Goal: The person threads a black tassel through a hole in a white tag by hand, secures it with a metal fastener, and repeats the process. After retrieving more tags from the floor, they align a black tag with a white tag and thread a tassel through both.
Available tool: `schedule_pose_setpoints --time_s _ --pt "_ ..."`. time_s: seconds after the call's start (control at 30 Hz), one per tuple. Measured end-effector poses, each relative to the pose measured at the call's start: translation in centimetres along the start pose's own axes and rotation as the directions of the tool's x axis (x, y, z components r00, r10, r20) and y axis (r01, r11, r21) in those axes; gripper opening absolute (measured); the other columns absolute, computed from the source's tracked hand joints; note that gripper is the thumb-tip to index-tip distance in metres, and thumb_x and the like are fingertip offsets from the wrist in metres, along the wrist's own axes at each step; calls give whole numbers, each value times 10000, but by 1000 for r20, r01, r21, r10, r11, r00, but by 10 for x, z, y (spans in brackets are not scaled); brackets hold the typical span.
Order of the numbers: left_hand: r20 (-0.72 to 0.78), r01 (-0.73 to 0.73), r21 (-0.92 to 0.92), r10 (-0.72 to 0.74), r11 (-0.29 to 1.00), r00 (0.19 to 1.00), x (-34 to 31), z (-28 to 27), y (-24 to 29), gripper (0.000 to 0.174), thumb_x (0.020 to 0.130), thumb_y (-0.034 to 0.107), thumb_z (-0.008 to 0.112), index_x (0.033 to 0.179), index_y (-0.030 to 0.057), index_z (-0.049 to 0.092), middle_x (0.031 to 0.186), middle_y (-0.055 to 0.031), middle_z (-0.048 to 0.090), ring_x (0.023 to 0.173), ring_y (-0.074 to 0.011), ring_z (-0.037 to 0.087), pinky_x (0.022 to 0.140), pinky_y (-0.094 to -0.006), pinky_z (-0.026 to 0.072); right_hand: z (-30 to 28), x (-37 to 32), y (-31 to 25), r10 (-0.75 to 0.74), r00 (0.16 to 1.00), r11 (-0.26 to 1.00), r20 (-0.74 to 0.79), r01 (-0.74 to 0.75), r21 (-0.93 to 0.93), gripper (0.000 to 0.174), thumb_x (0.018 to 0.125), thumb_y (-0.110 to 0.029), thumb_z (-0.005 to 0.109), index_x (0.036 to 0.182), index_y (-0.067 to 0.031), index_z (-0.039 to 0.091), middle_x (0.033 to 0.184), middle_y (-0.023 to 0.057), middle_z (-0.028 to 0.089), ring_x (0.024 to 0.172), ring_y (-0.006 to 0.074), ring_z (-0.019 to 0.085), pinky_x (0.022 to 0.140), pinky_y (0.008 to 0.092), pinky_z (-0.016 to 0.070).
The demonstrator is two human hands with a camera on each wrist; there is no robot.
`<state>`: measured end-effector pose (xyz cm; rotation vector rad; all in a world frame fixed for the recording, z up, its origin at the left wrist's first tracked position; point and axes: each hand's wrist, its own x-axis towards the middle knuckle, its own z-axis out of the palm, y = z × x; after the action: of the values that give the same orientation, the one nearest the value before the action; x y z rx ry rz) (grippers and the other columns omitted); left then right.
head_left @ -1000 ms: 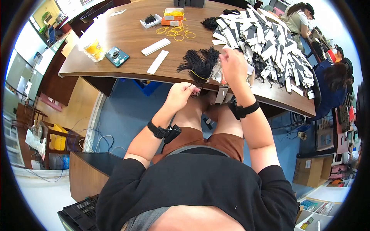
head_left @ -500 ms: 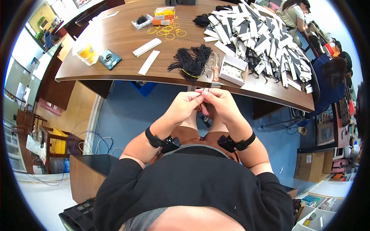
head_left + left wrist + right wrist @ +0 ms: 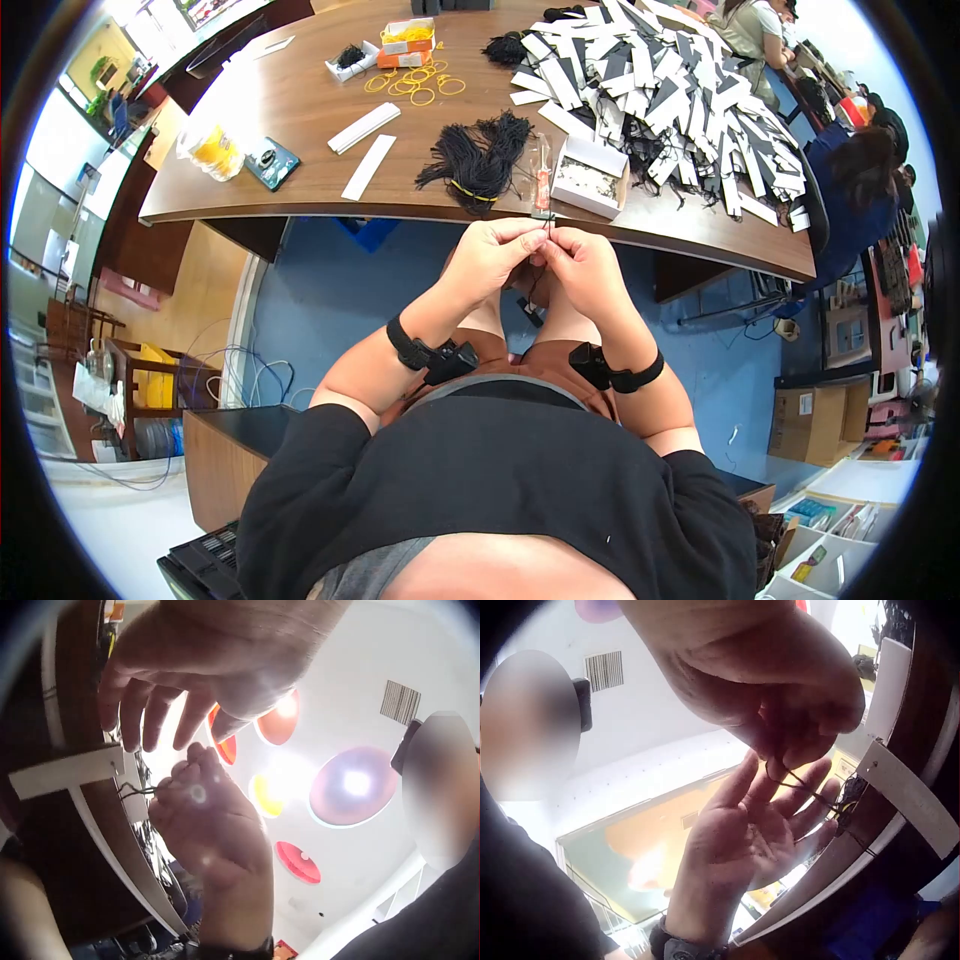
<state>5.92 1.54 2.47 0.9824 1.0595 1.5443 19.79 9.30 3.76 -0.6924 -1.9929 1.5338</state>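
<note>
In the head view my left hand (image 3: pixel 490 262) and right hand (image 3: pixel 590 270) meet just off the table's front edge, thumbs and forefingers pinching a thin black cord (image 3: pixel 549 228). The left wrist view has a white card (image 3: pixel 64 774) with the cord passing at its holed end; my right hand (image 3: pixel 217 825) has its fingers curled round the cord. My left hand (image 3: pixel 731 836), in the right wrist view, spreads its other fingers, its pinching fingertips partly hidden behind my right hand. A tied bundle of black cords (image 3: pixel 478 160) lies on the table nearby.
An open white box (image 3: pixel 590 178) of small pieces stands right of a clear packet (image 3: pixel 541 175). Many black and white cards (image 3: pixel 690 110) are heaped at the right. Further left are white strips (image 3: pixel 368 167), yellow bands (image 3: pixel 423 96) and a dark device (image 3: pixel 271 163).
My right hand has come down from above the table to meet my left hand. The box it covered now shows, and both hands pinch at the cord together.
</note>
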Motion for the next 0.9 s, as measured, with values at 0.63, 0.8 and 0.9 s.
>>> schedule_pose_setpoints --time_s 0.63,0.8,0.9 --pt "-14 135 -290 -146 947 989 14 5 -13 227 910 159 571 996 -40 638 971 -98 653 854 -150 617 777 -278 498 -1 -7 -14 6 998 953 55 10 -302 174 842 -148 575 870 6 650 788 180 635 735 315 634 654 366 494" --pt "-99 -90 -94 81 992 992 15 5 -14 156 889 114 600 926 -25 660 862 -36 648 757 -67 550 704 -210 445 -14 -8 -21 -166 972 917 -166 90 -390 189 785 -161 671 909 -18 673 795 125 642 710 213 628 641 298 489" --pt "-65 -94 -31 92 995 994 11 7 -11 156 892 112 596 919 -28 660 834 -30 648 760 -66 541 706 -210 431 -17 0 -26 -289 931 924 -222 211 -318 142 771 -92 697 894 -22 683 766 65 623 697 139 588 628 245 467"
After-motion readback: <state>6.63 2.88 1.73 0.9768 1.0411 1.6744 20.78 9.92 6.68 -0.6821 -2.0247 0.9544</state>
